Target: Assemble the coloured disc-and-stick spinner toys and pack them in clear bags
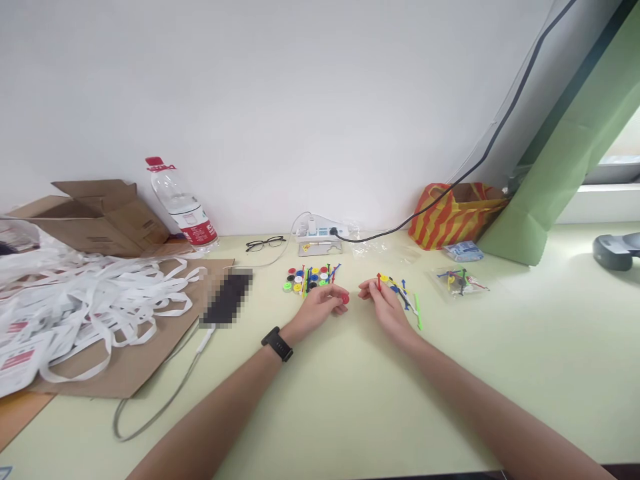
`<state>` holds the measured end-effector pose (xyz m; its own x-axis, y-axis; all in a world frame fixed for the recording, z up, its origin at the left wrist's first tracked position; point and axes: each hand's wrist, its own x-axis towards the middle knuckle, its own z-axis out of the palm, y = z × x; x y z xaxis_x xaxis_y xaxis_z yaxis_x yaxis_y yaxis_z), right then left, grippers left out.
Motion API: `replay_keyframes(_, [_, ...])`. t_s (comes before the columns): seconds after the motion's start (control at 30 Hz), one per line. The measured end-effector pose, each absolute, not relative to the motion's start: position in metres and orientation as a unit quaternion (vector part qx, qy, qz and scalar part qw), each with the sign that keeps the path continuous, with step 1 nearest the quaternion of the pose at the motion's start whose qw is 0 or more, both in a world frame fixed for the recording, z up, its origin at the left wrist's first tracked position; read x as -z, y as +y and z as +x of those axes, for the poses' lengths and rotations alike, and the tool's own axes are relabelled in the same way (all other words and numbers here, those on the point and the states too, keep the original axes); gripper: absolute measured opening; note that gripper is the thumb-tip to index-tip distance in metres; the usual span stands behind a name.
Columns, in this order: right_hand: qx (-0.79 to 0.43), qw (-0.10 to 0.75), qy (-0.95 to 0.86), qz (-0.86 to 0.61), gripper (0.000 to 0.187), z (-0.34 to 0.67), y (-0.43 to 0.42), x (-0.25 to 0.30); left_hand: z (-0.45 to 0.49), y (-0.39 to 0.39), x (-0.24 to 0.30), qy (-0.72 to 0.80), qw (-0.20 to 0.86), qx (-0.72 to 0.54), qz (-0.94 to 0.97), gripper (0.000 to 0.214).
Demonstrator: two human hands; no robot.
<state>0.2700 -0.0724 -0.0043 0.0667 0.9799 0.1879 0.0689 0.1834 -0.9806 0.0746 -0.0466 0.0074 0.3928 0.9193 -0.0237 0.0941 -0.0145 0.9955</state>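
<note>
Left hand (320, 308): mid-table, fingers curled in, pinching a small red disc (345, 299) at the fingertips; a black watch (277, 344) is on the wrist.
Right hand (386, 304): just right of the left hand, fingers closed narrowly on a thin red stick (379, 282) held upright.
Between the hands: a small gap; disc and stick are near each other, contact not clear.
Loose sticks (406, 296): coloured, lying on the pale green table (320, 413) beside the right hand.
Pile of discs (310, 278): many colours, just beyond the left hand.
Far side: glasses (265, 243), power strip (320, 233), water bottle (183, 207).
Far right: striped bag (455, 213).
Left: white straps (75, 300) heaped on cardboard.
</note>
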Motion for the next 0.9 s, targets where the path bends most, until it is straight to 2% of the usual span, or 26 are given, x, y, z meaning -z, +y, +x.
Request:
replay_keyframes(0.1, [-0.391,0.520,-0.566,-0.507,0.043,0.278,-0.070,0.003,0.074,-0.048,-0.008,0.397,0.577,-0.364,0.614,0.027])
replay_keyframes(0.23, [-0.437,0.441,-0.610,-0.493,0.024,0.281,-0.076,-0.001,0.072,-0.049,-0.007,0.365,0.573,-0.354,0.643,0.038])
replay_keyframes(0.33, [-0.439,0.417,-0.659,-0.447,0.014,0.280,-0.082,-0.008,0.072,-0.050,-0.008,0.352,0.573,-0.349,0.653,0.042])
replay_keyframes(0.53, [-0.362,0.400,-0.742,-0.398,0.020,0.278,-0.082,-0.014,0.072,-0.053,-0.014,0.327,0.562,-0.347,0.676,0.037])
replay_keyframes(0.73, [-0.379,0.422,-0.718,-0.403,0.026,0.276,-0.080,-0.006,0.073,-0.055,-0.014,0.337,0.539,-0.341,0.692,0.032])
replay_keyframes(0.9, [-0.379,0.427,-0.704,-0.423,0.020,0.278,-0.078,-0.005,0.075,-0.054,-0.011,0.343,0.502,-0.353,0.712,0.028])
